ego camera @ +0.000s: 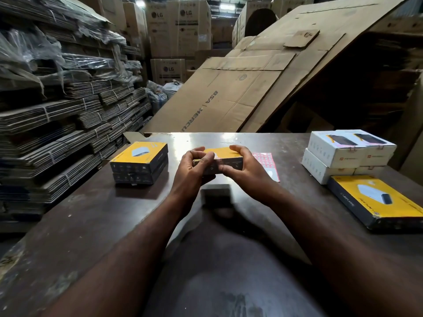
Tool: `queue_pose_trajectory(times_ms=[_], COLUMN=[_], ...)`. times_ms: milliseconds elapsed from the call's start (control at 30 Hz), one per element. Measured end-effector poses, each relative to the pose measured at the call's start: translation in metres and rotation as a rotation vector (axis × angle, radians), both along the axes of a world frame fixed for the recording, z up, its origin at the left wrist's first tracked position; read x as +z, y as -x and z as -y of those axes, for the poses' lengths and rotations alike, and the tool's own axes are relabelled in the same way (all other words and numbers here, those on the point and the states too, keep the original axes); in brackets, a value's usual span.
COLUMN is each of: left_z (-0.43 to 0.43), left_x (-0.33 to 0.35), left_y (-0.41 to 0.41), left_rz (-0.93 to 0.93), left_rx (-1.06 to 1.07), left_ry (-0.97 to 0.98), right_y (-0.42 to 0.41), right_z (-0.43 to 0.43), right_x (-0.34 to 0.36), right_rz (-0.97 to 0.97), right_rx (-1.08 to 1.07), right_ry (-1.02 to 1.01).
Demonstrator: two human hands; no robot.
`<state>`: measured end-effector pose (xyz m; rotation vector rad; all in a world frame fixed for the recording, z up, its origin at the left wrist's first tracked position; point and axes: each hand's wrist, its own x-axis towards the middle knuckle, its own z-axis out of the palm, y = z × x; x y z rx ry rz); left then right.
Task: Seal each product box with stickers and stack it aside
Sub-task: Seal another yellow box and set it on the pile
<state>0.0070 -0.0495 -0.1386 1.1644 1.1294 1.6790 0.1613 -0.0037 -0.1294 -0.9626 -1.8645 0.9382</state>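
Two hands hold a yellow box (226, 154) above the table (91, 213): left hand (194, 170) curls round its left end, right hand (242, 171) grips its right end. A sticker sheet (269, 162) lies just right of the box.

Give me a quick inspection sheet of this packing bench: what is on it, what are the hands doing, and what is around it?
Surface: dark, scuffed table, shiny towards the far edge.
Job's things: held yellow box above the table; sticker sheet lying beyond the right hand; stack of two yellow boxes on the left; white boxes stacked on the right; flat yellow box in front of them.
Clutter: nothing seen.
Grippers: left hand and right hand each grip one end of the held yellow box.
Cables: nothing seen.
Surroundings: bundled flat cardboard on the left, leaning cardboard sheets behind the table, LG cartons at the back.
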Motion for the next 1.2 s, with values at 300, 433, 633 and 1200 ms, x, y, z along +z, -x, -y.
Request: queue_pose_trajectory(times_ms=[300,433,633,1200], left_z=[0.000,0.002,0.003,-0.001], left_x=[0.000,0.002,-0.003,-0.001], left_y=[0.005,0.008,0.013,0.020], left_rz=[-0.075,-0.116,-0.441,-0.393], left_rx=[0.045,-0.046,-0.023,0.111], left_ry=[-0.026,-0.005,-0.122,0.091], right_y=[-0.002,-0.006,-0.011,-0.015], right_z=[-0.006,-0.013,-0.020,-0.017], right_x=[-0.012,-0.013,-0.010,0.004], right_rz=[0.159,0.150,-0.185,-0.311], right_rx=[0.028,-0.055,-0.077,-0.257], right_ry=[-0.224,-0.367,-0.257,0.112])
